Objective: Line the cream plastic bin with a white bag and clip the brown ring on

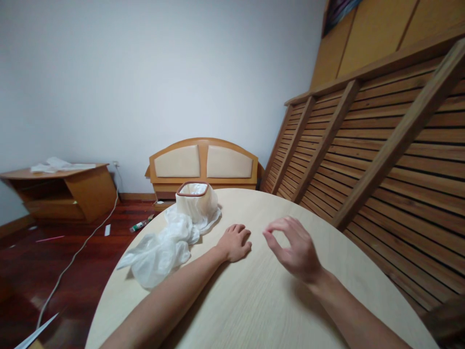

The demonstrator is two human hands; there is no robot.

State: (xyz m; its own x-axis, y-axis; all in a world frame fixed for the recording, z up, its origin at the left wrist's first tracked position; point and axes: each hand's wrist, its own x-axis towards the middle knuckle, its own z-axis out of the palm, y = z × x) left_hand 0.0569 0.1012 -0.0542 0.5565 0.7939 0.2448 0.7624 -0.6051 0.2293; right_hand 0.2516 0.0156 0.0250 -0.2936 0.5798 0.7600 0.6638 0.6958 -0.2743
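Note:
My left hand (236, 242) lies on the pale round table (250, 300), palm down with its fingers loosely spread, holding nothing. Above the tabletop to its right, my right hand (296, 249) is closed in a pinch. Its thumb and forefinger meet at the tips and form a ring; whatever is between the tips, if anything, is too small to make out. A small bin (192, 201) with a brown rim stands at the table's far left, a thin white bag inside it. Crumpled white plastic bags (163, 249) lie in front of the bin, beside my left forearm.
Behind the table is a wooden headboard (203, 165) with cream panels. A slatted wooden bed frame (363, 145) leans along the right side. On the left stand a low cabinet (87, 194), a cable (83, 245) and litter on the dark red floor (72, 271).

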